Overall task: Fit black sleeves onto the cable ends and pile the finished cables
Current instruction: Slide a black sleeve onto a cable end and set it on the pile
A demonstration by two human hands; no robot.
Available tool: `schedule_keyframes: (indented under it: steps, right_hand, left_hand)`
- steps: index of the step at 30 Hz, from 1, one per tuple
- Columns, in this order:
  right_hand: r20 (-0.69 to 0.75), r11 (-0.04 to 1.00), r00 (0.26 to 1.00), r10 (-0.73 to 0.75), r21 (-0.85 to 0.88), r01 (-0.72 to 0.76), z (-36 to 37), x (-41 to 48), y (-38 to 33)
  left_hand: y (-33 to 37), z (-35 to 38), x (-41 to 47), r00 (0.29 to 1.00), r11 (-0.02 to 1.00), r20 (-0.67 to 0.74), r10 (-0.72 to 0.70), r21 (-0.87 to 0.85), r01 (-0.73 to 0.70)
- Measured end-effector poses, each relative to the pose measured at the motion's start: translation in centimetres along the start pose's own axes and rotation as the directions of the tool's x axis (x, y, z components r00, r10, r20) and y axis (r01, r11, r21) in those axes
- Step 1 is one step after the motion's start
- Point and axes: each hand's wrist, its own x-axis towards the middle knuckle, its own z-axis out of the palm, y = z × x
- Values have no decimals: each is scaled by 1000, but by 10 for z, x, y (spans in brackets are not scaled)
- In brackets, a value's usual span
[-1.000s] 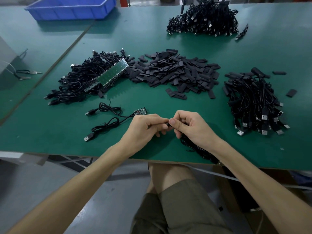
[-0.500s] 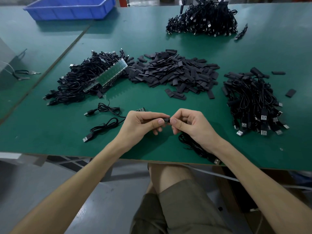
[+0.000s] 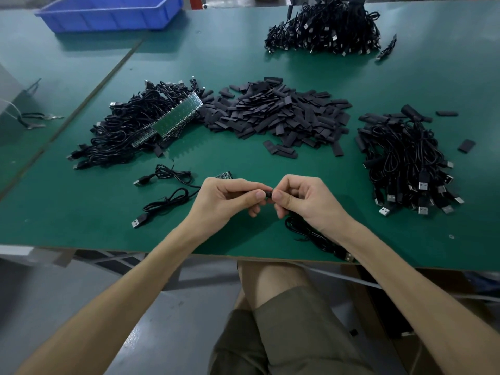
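Note:
My left hand (image 3: 230,197) and my right hand (image 3: 305,200) meet above the near table edge. Between their fingertips they pinch a black sleeve (image 3: 267,194) on a cable end; most of it is hidden by the fingers. That cable (image 3: 313,235) trails under my right wrist to a USB plug at the table edge. A heap of loose black sleeves (image 3: 276,115) lies in the middle. A pile of sleeved cables (image 3: 405,161) lies at the right. A tangle of cables (image 3: 130,131) with a green circuit-board strip (image 3: 178,117) on it lies at the left.
Two loose cables (image 3: 167,190) lie left of my left hand, with a small board (image 3: 224,175) just behind it. Another cable pile (image 3: 324,28) sits far back. A blue bin (image 3: 108,12) stands at the back left. The green table (image 3: 81,212) ends just under my forearms.
My hands have drawn slightly apart, so a short black piece now shows between the fingertips. The cable under my right wrist has shifted a little.

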Motion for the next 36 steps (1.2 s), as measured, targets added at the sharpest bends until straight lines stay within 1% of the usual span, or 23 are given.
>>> schedule_keyframes:
  steps: [5, 18, 21, 24, 27, 29, 32, 36]
  right_hand:
    - [0, 1000, 1000, 4, -16, -4, 1, 0, 0]
    - [20, 985, 1000, 21, -170, -18, -2, 1, 5]
    - [20, 990, 1000, 16, -141, -13, -1, 2, 3]
    - [3, 998, 1000, 7, -66, -7, -1, 2, 1]
    - [1, 1000, 1000, -5, -10, 5, -3, 2, 3]
    - [17, 1000, 1000, -4, 10, 4, -4, 3, 4]
    - [16, 999, 1000, -1, 35, 1, -4, 3, 4]
    - [21, 999, 1000, 7, 46, -8, -5, 4, 6]
  left_hand:
    - [0, 0, 0, 1000, 1000, 11, -1, -12, 1]
    - [-4, 0, 0, 998, 1000, 57, 9, 12, -9]
    - [-5, 1, 0, 999, 1000, 42, -4, -19, 5]
    - [-4, -1, 0, 998, 988, 25, -58, -140, 61]
    - [-5, -9, 0, 988, 952, 133, -79, -283, 114]
    - [-7, -13, 1, 975, 928, 208, -78, -342, 147]
    - [-9, -15, 2, 958, 910, 279, -61, -378, 168]
    - [-10, -17, 4, 948, 908, 311, -62, -376, 183]
